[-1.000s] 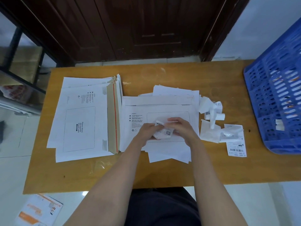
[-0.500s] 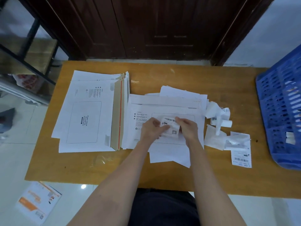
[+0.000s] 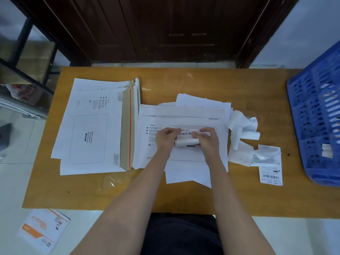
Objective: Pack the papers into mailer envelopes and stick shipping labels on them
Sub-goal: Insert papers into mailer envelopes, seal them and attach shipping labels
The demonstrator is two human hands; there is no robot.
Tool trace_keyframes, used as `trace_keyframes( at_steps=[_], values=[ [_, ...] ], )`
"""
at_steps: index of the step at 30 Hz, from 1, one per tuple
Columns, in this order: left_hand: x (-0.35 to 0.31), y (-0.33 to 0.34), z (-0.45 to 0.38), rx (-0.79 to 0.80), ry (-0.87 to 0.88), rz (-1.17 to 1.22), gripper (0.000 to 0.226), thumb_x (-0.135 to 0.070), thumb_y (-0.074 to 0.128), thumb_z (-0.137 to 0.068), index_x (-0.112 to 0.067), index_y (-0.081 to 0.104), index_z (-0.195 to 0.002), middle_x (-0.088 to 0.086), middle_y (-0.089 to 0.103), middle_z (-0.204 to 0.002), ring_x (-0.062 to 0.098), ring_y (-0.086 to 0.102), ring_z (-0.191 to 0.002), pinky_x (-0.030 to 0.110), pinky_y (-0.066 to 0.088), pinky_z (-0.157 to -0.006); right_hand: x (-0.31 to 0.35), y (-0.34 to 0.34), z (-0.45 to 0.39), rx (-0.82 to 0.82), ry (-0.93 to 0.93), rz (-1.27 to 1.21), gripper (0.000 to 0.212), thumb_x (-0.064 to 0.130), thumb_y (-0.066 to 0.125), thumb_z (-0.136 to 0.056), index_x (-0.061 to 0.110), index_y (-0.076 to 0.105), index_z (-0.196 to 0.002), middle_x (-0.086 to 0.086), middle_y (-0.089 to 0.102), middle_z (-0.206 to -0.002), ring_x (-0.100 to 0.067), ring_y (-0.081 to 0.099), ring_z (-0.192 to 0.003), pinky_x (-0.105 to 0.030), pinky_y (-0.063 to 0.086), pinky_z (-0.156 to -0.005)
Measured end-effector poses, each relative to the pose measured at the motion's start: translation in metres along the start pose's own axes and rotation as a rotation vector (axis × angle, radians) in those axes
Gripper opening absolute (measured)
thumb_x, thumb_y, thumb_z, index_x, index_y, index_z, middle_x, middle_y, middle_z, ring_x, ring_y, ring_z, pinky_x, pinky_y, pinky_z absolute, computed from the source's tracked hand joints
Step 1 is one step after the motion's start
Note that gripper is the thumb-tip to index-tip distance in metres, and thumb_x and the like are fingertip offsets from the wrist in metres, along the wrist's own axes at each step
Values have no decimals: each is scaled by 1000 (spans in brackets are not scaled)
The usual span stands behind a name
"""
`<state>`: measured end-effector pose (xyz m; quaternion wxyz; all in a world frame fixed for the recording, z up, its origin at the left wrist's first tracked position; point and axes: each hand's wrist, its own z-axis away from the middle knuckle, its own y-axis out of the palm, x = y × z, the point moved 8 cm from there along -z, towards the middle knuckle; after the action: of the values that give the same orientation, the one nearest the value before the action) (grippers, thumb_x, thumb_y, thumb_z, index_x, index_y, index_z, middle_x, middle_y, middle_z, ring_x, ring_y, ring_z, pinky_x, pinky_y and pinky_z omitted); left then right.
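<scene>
A white mailer envelope (image 3: 184,115) lies flat at the middle of the wooden table (image 3: 184,80), on top of loose white papers (image 3: 185,175). Over its printed label box, my left hand (image 3: 165,138) and my right hand (image 3: 207,138) both pinch a curled white shipping label (image 3: 185,137) with a barcode. The label's lower edge rolls up. Left of them lies a stack of white mailer envelopes (image 3: 92,129) with a brown flap and a red tear strip.
Crumpled label backing strips (image 3: 241,133) and another barcode label (image 3: 270,170) lie to the right of the envelope. A blue plastic crate (image 3: 318,111) stands at the table's right edge. An orange and white packet (image 3: 44,229) lies on the floor at lower left. A dark door stands behind.
The label has been turned and spread wider between my hands, its barcode now facing up. My hands have drawn slightly apart over the envelope's label box.
</scene>
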<state>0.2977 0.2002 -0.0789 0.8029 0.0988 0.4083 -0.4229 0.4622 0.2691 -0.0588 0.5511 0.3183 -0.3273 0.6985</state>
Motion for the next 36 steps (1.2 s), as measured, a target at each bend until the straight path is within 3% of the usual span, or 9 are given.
trace_keyframes(
  at_steps=[6,11,16,19,22,24,27,32,36],
  values=[
    [-2,4,-5,-48,-3,-63,24,-27,75,-80,-16,64,-61,2,63,-66,18,55,-66,31,46,-67,5,1,-1,35,-188,123,24,0,64,-85,12,44,-80,-3,52,-69,-16,50,-63,-11,38,-46],
    [-1,5,-11,-125,-31,-150,44,-33,64,-88,-13,47,-52,5,49,-56,17,40,-52,27,32,-57,8,-4,-2,-115,-193,214,34,10,73,-80,15,39,-78,1,58,-76,-14,59,-67,-24,55,-48],
    [-5,6,-12,-163,-36,-242,53,-35,62,-89,-16,38,-46,2,40,-48,15,35,-46,27,25,-47,4,-4,-1,-176,-191,210,26,14,76,-79,5,53,-73,0,54,-67,-15,57,-59,-32,58,-50],
    [-5,11,-12,-120,-35,-220,48,-40,63,-88,-17,43,-51,0,44,-51,16,40,-50,27,31,-52,2,-7,-3,-202,-184,222,21,16,78,-78,4,60,-75,0,58,-66,-18,59,-61,-31,58,-51],
    [-10,14,-6,-72,4,-149,11,-26,70,-81,-22,60,-77,-2,58,-64,17,52,-61,26,40,-59,0,-9,-7,-237,-170,227,16,18,80,-75,11,66,-76,5,63,-67,-16,63,-65,-38,59,-62],
    [-9,14,-5,-59,13,-92,23,-16,71,-76,-28,54,-84,1,60,-65,18,52,-59,28,42,-58,0,-10,-8,-247,-158,212,13,16,79,-75,13,67,-74,5,64,-67,-13,63,-65,-40,59,-66],
    [-10,13,-4,-49,55,-62,30,-17,72,-76,-25,44,-72,-1,57,-58,19,47,-53,32,41,-59,-1,-9,-12,-233,-134,159,9,13,78,-76,16,69,-76,6,65,-70,-11,63,-67,-41,59,-70],
    [-6,11,-3,-49,30,-4,25,-25,70,-74,-20,62,-50,6,62,-59,22,56,-60,44,54,-71,-14,-10,-20,-217,-26,42,20,6,76,-73,25,72,-75,10,70,-76,-12,66,-78,-44,57,-78],
    [-7,13,0,-46,91,-70,17,-10,65,-79,-23,76,-78,1,74,-84,17,66,-79,31,53,-73,-21,-9,-20,-204,-12,54,23,5,71,-77,28,76,-79,8,73,-86,-11,67,-85,-39,58,-80]
  ],
)
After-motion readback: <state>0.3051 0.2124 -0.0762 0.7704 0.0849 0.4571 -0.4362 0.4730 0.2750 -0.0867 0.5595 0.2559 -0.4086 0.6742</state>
